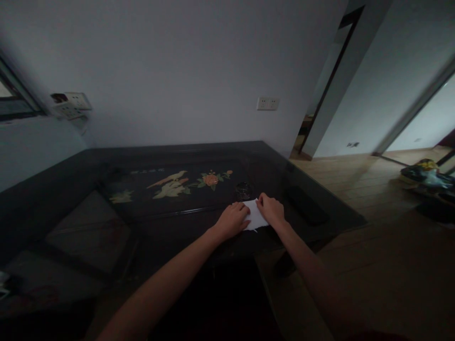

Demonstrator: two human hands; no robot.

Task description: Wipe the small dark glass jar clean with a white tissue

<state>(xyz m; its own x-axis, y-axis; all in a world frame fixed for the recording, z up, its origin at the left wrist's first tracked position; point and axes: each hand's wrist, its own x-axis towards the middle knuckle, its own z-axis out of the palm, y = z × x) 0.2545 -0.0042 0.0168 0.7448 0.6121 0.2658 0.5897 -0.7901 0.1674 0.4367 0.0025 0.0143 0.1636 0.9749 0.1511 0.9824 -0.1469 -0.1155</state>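
A small white sheet of paper (pixel 256 215) lies on the dark glass-topped table (pixel 159 227) near its front right part. My left hand (pixel 232 220) rests on the paper's left edge, fingers curled down and pressing it flat. My right hand (pixel 272 210) holds the paper's right side, with the fingertips pinching its upper edge. Part of the paper is hidden under both hands.
A small clear glass object (pixel 243 191) stands just beyond the paper. A dark flat device (pixel 305 204) lies to the right near the table's edge. Painted birds and flowers (pixel 185 182) show under the glass. Wooden floor and cluttered things (pixel 426 177) are on the right.
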